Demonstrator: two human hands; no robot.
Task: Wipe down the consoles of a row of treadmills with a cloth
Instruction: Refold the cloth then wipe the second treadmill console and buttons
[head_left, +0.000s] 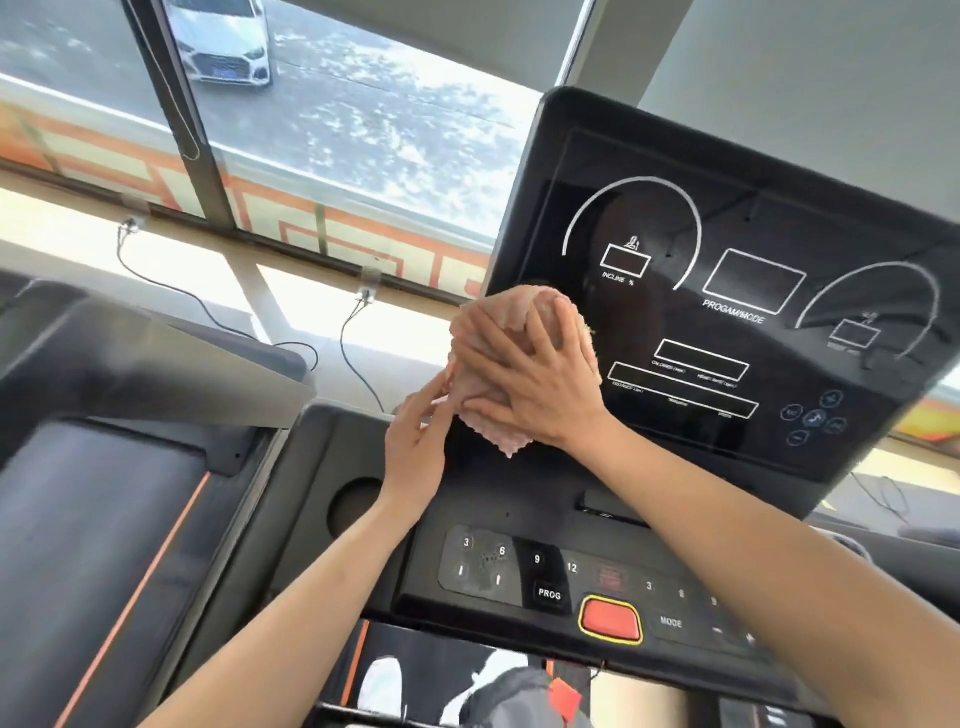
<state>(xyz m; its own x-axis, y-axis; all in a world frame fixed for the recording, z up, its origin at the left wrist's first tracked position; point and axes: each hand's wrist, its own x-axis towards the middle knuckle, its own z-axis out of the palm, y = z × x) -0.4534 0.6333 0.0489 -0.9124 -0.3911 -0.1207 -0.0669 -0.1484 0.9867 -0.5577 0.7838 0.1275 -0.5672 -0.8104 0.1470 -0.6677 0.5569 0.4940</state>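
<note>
Right hand (530, 379): fingers spread flat, palm pressing the pink cloth (496, 434) against the near-left corner of the black console display (727, 291). The cloth is bunched under the palm, with one corner hanging below.

Left hand (415, 447): fingers fairly straight, tips at the cloth's left edge; cannot tell whether they pinch it or only touch.

Button panel (571, 577) with red button (610, 618) lies nearer. A neighbouring treadmill (104, 519) stands left.

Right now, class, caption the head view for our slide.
Right hand presses a pink cloth on the treadmill console screen; left hand touches the cloth's lower edge.
</note>
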